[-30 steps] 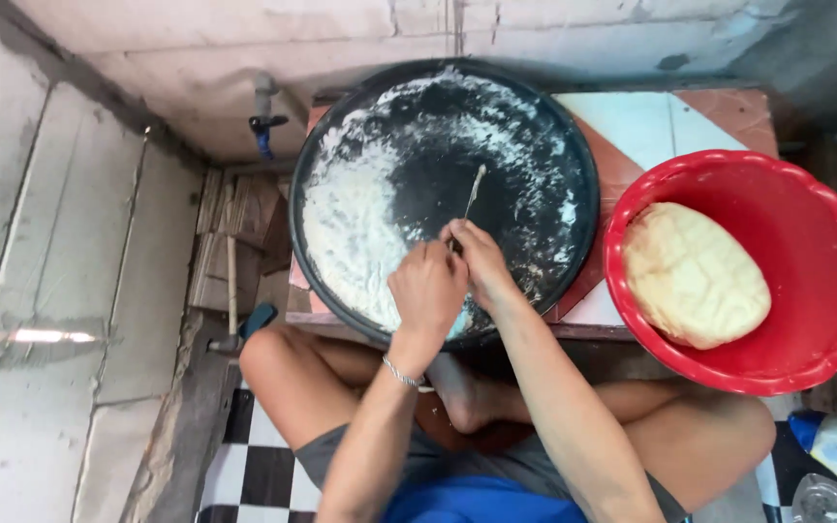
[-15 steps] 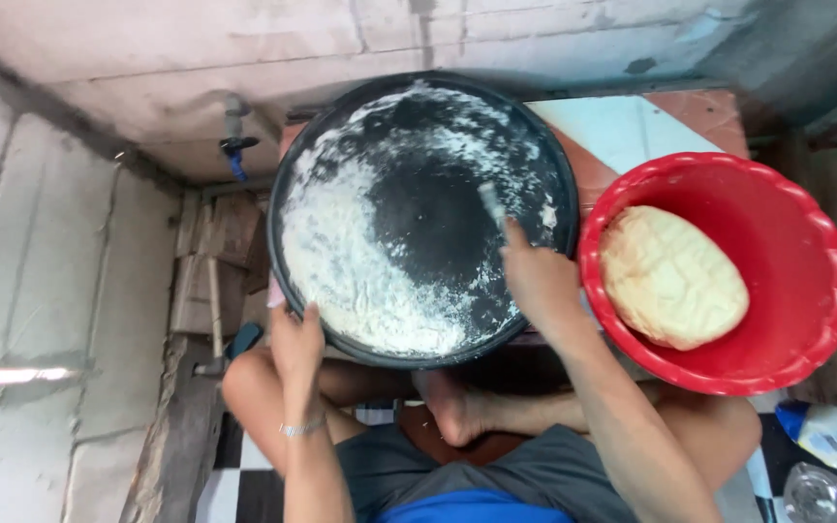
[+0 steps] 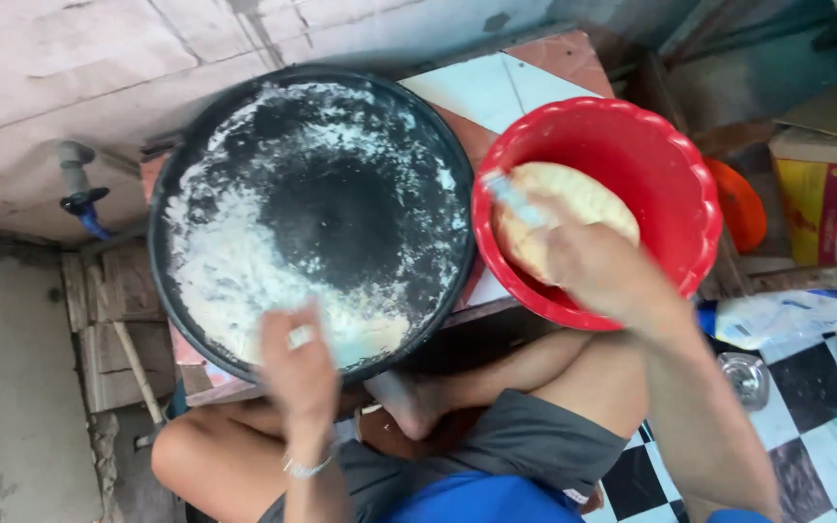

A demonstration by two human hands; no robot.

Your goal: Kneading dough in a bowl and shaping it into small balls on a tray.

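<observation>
The right hand (image 3: 588, 266) reaches into the red plastic basin (image 3: 675, 155), gripping a thin pale tool (image 3: 513, 199) over the round lump of dough (image 3: 573, 203) lying inside it. The left hand (image 3: 300, 373) hovers loosely open, holding nothing, at the near rim of the floured black round tray (image 3: 326, 208). Tray and basin sit side by side, touching, on a low tiled table (image 3: 496, 87), the basin at its right edge.

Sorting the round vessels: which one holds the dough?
The red bowl on the right holds the dough; the black pan holds only flour.
</observation>
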